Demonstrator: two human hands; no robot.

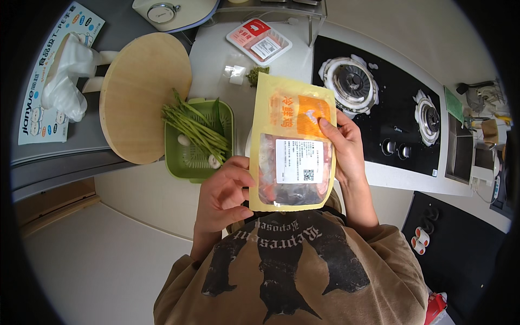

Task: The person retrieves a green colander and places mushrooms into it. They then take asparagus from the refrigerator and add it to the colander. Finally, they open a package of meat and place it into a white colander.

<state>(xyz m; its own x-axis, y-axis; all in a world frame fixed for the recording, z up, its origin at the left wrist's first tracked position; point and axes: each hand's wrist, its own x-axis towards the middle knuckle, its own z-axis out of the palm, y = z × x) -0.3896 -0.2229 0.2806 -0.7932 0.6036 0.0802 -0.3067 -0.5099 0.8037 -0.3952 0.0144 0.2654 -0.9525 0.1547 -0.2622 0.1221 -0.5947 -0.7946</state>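
A yellow food package [292,142] with a clear window and a white printed label is held upright in front of my chest. Dark and pinkish contents show through the window. My right hand [348,142] grips its right edge, thumb on the front. My left hand [225,195] is at its left edge with fingers bent and spread; some fingertips meet the edge, and whether they grip it is hidden. Left of the package, a green plastic basket [172,168] holds asparagus [199,130], a long green pepper [218,118] and white mushrooms [184,140].
A round wooden board [142,97] leans beside the basket, near a glove box [75,22] with thin plastic gloves [71,81]. Behind lie a meat tray [259,40], a small clear packet [237,75] and dried green herbs [256,76]. A gas hob [390,101] with foamy burners and a sink [459,150] are at right.
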